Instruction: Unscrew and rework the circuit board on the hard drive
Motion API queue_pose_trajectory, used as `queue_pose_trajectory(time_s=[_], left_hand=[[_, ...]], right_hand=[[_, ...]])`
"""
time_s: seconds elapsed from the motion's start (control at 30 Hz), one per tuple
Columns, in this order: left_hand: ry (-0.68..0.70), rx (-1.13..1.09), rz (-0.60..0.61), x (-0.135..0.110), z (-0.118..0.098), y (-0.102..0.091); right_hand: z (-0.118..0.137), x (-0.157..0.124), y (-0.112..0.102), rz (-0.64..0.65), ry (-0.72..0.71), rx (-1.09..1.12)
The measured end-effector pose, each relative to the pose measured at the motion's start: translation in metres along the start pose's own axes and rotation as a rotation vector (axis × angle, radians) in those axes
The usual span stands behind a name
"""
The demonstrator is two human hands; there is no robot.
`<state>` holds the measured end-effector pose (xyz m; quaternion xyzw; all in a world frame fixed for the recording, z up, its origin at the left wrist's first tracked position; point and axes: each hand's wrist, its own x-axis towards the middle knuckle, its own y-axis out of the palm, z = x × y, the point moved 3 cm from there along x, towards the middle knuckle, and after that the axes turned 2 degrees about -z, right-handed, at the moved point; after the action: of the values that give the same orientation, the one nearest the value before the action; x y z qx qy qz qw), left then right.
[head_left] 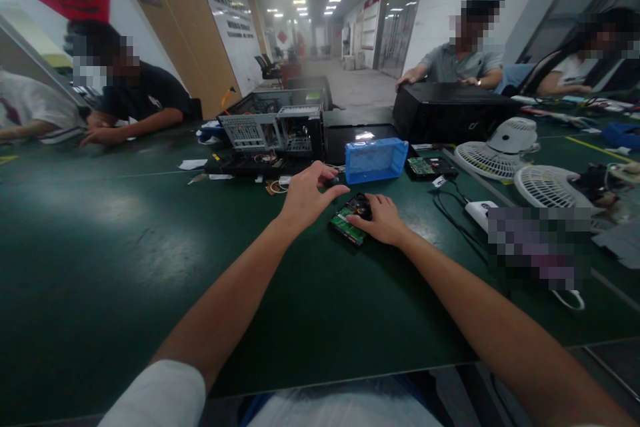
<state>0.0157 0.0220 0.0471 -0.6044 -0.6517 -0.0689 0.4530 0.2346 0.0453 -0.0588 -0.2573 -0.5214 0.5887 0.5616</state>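
On the green table lies a hard drive (345, 228), its green circuit board facing up and one end tilted toward me. My right hand (384, 219) grips it from the right, thumb over the board and fingers along the far side. My left hand (306, 195) is just above and left of the drive, fingers curled and thumb stretched to the right. A small dark thing (331, 181) shows at its fingertips, too small to name. Beyond the hands stands a blue plastic bin (376, 161) on its side.
An opened computer case (273, 130) stands at the back left, and a closed black case (453, 113) at the back right under a co-worker's hands. Another hard drive (431, 167) lies right of the bin. White fan parts (493, 159) and a power strip (481, 215) with cables occupy the right.
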Motion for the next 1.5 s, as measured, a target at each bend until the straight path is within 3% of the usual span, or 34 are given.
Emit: queue_pose_trajectory(time_s=[0.17,0.4,0.63,0.87,1.07,1.5], left_hand=[[-0.001,0.019,0.011,0.000,-0.001,0.000],[0.140,0.086,0.021,0.000,-0.008,-0.001],[0.109,0.156,0.016,0.001,-0.009,-0.003],[0.179,0.160,0.045,0.003,-0.010,-0.005],[0.159,0.196,0.021,0.002,-0.005,-0.004],[0.034,0.040,0.013,-0.001,-0.001,0.001]], right_hand=[[-0.001,0.000,0.001,-0.001,-0.002,-0.003],[-0.002,0.001,0.002,0.003,-0.006,-0.005],[-0.001,0.001,0.002,-0.014,-0.012,-0.008],[-0.001,0.001,0.002,-0.013,-0.011,-0.006],[-0.001,0.000,0.001,-0.009,-0.002,-0.005],[-0.002,0.001,0.002,0.004,-0.002,-0.004]])
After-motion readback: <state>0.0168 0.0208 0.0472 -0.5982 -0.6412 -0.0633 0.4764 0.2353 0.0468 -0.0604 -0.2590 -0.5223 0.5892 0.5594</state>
